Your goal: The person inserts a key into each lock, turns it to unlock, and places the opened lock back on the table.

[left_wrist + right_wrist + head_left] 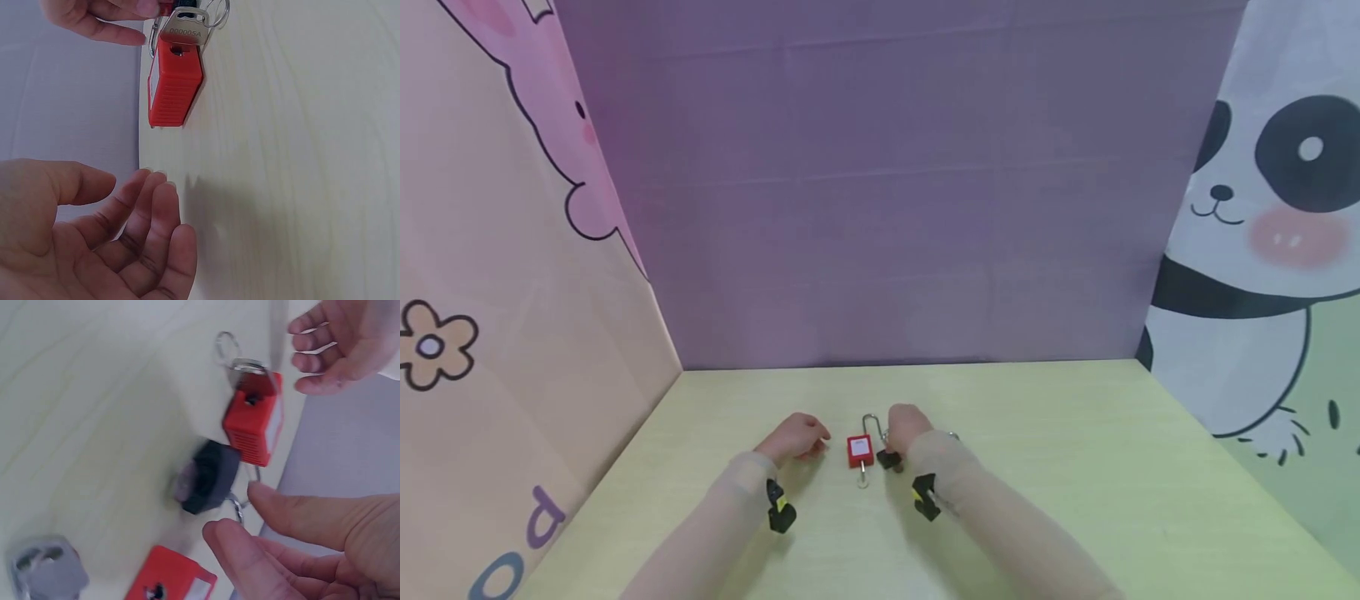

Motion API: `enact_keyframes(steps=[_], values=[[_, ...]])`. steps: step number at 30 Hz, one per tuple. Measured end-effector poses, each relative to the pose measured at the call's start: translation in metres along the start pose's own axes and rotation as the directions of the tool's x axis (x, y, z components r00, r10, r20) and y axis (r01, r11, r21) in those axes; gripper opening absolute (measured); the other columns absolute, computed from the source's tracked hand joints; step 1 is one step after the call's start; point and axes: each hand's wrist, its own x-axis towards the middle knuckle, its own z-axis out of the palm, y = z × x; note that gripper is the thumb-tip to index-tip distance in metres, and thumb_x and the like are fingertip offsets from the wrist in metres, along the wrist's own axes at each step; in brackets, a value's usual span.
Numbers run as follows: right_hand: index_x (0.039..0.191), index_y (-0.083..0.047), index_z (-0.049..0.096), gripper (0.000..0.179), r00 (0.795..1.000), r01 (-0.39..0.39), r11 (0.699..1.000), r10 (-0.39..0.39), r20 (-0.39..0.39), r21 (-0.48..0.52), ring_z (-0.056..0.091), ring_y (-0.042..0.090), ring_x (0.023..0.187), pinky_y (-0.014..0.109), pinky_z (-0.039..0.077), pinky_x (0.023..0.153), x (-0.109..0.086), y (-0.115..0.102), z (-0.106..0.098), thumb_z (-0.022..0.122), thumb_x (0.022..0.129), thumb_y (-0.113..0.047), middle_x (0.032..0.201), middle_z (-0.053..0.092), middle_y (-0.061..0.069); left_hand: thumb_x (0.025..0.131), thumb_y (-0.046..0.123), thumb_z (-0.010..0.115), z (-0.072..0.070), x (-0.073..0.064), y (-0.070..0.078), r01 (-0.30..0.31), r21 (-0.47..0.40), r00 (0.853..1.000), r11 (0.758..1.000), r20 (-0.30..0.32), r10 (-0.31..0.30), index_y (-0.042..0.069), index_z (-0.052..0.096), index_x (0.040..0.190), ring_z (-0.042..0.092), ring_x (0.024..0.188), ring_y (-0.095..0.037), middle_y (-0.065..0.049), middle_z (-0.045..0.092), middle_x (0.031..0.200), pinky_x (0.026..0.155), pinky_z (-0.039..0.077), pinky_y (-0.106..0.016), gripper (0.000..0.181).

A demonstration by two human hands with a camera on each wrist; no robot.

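Note:
My left hand [793, 437] is held off to the left, fingers loosely bent and holding nothing. Between the hands lies a red padlock [860, 451] with a white label, its shackle raised and a key with a ring [186, 30] standing in its keyhole. Beside it is a black padlock [212, 477]. The thumb and index finger of my right hand [907, 425] are at its metal shackle, one on each side, pinching it. A second red padlock [167, 576] shows partly beneath my right hand in the right wrist view; the right forearm hides it from the head view.
A grey metal piece [50, 569], blurred, lies near the second red padlock. The pale wooden table [1075, 467] meets a purple cloth backdrop [895, 208] at its far edge. Printed cloth panels stand at both sides. Each wrist wears a small black camera mount.

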Motion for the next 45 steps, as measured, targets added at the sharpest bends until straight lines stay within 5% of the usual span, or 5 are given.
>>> enact_keyframes(steps=[7,14,19,29,45], values=[[0.101,-0.003,0.068,0.024,0.991,0.121,0.993,-0.12,0.061,-0.016,0.064,0.022,0.094,0.037,0.052,0.088,-0.01,0.003,-0.018,0.078,0.08,-0.011,0.1,0.069,0.007,0.096,0.01,0.046,-0.001,0.0,-0.002,-0.005,-0.015,1.0,1.0,0.01,0.005,-0.006,0.067,0.103,0.052,0.061,-0.013,-0.011,0.064,0.079,0.058,0.046,-0.023,0.027],[0.118,-0.009,0.065,0.039,0.948,0.286,0.94,-0.251,0.195,-0.184,0.063,0.022,0.106,0.037,0.05,0.094,-0.019,0.008,-0.009,0.076,0.084,-0.024,0.116,0.066,0.007,0.097,0.009,0.045,-0.002,0.0,-0.004,-0.013,-0.018,1.0,1.0,0.008,0.013,-0.006,0.067,0.103,0.049,0.059,-0.012,-0.011,0.064,0.079,0.057,0.045,-0.023,0.027],[0.135,-0.011,0.054,0.051,0.944,0.286,0.924,-0.226,0.24,-0.253,0.047,0.03,0.132,0.047,0.037,0.109,-0.02,0.013,0.004,0.068,0.089,-0.029,0.145,0.048,0.013,0.097,0.011,0.046,-0.002,0.002,-0.005,0.003,-0.016,1.0,1.0,0.014,-0.003,-0.005,0.067,0.104,0.05,0.06,-0.013,-0.01,0.064,0.08,0.058,0.045,-0.023,0.027],[0.14,-0.011,0.049,0.057,0.943,0.314,0.895,-0.256,0.21,-0.316,0.045,0.029,0.134,0.059,0.02,0.115,-0.022,0.02,0.015,0.063,0.091,-0.037,0.142,0.05,0.013,0.097,0.012,0.046,-0.003,0.003,-0.007,0.018,-0.015,1.0,1.0,0.016,-0.018,-0.004,0.067,0.106,0.052,0.064,-0.014,-0.011,0.064,0.083,0.061,0.046,-0.025,0.028],[0.143,-0.031,0.047,0.048,0.897,0.307,0.906,-0.173,0.407,-0.291,0.03,0.024,0.144,0.053,0.0,0.119,-0.065,0.005,-0.035,0.055,0.096,-0.033,0.152,0.04,-0.004,0.097,0.011,0.046,-0.004,-0.003,-0.003,0.011,-0.018,1.0,1.0,0.011,-0.011,-0.004,0.067,0.106,0.051,0.061,-0.013,-0.01,0.065,0.082,0.06,0.045,-0.024,0.027]])
